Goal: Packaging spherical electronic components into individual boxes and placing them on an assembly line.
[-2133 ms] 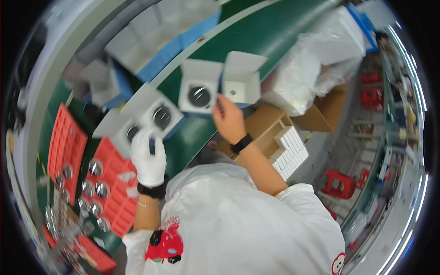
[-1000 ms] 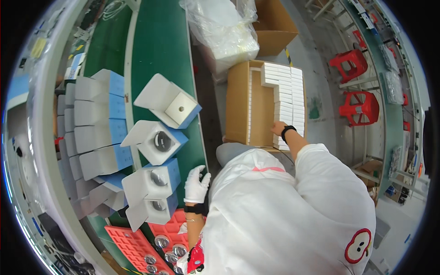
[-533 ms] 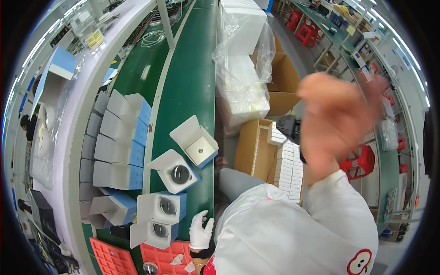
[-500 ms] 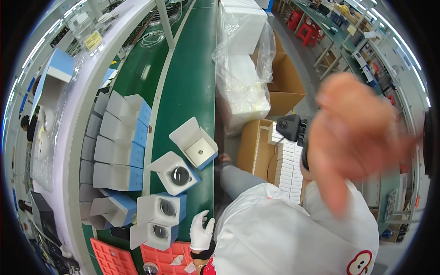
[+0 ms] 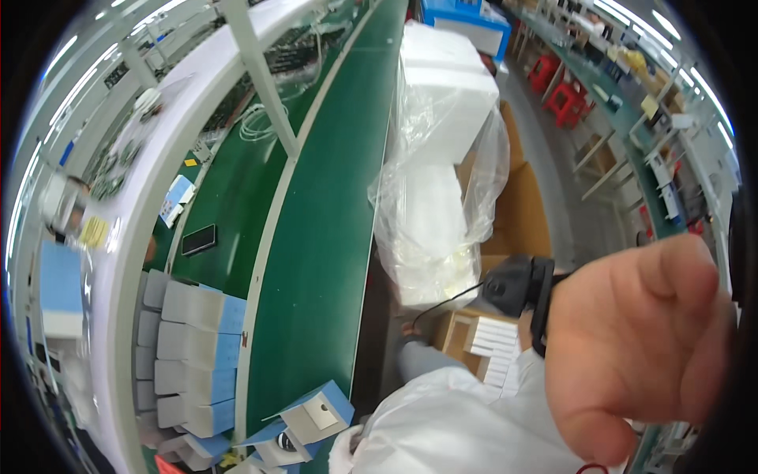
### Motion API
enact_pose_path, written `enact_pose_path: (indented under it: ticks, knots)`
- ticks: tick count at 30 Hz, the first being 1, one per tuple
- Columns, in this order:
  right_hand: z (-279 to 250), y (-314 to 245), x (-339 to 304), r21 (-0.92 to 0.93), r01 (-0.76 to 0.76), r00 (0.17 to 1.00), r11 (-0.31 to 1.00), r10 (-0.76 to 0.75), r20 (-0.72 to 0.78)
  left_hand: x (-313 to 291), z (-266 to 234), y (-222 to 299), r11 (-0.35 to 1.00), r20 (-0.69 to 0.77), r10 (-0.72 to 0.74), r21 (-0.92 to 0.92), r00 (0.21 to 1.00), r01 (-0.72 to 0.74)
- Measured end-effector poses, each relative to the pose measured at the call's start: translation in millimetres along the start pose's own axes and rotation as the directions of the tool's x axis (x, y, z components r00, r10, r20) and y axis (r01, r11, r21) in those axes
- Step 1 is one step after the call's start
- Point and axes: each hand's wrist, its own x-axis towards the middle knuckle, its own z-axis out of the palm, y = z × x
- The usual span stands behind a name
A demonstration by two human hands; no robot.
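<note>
My right hand (image 5: 632,347) is bare and fills the right side, very close to the camera. Its palm shows, with the thumb apart from the fingers. Nothing can be seen in the hand, though some fingertips run into the dark rim. On its wrist is a black strap with a small black camera (image 5: 509,286) and a thin cable. My left hand is not in view. At the bottom of the green bench, an open blue-and-white box (image 5: 320,415) with a pale insert overlaps another open box (image 5: 272,444) containing a dark round item.
Open boxes (image 5: 197,359) stand in a row at left. A dark phone-like slab (image 5: 199,239) lies on the green bench (image 5: 324,205). White foam blocks (image 5: 446,103) in clear plastic stand beside a carton (image 5: 525,213). Below, another carton holds small white boxes (image 5: 493,344). Red stools (image 5: 567,103) are far right.
The whole view has shifted, so the bench boxes sit lower. A white-gloved hand by the open boxes has left view. My right hand appears lower and less blurred, its palm now showing.
</note>
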Motion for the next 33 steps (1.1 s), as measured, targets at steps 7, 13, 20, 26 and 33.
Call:
enact_pose_path:
  ticks: [7, 13, 20, 26, 33]
  knots:
    - [-32, 108, -62, -0.164, -0.005, 0.993, 0.986, -0.015, -0.119, 70, 31, -5, 0.995, -0.005, -0.085, -0.05, 0.996, 0.085]
    - [-5, 156, -141, -0.195, -0.272, 0.929, 0.942, 0.204, -0.31, 42, 41, -51, 0.967, 0.01, -0.23, -0.111, 0.973, 0.229]
    - [47, 270, -426, -0.607, -0.789, 0.007, -0.089, 0.988, -0.154, 71, 82, -92, 0.936, 0.065, -0.25, -0.238, 0.966, 0.258]
    - [65, 340, -442, -0.642, -0.765, 0.156, 0.053, 0.982, -0.105, 73, 118, -40, 0.907, -0.084, -0.368, -0.252, 0.926, 0.338]
    - [39, 386, -461, -0.725, -0.675, 0.234, 0.135, 0.971, -0.037, 118, 103, 113, 0.827, -0.271, -0.544, -0.015, 0.794, 0.562]
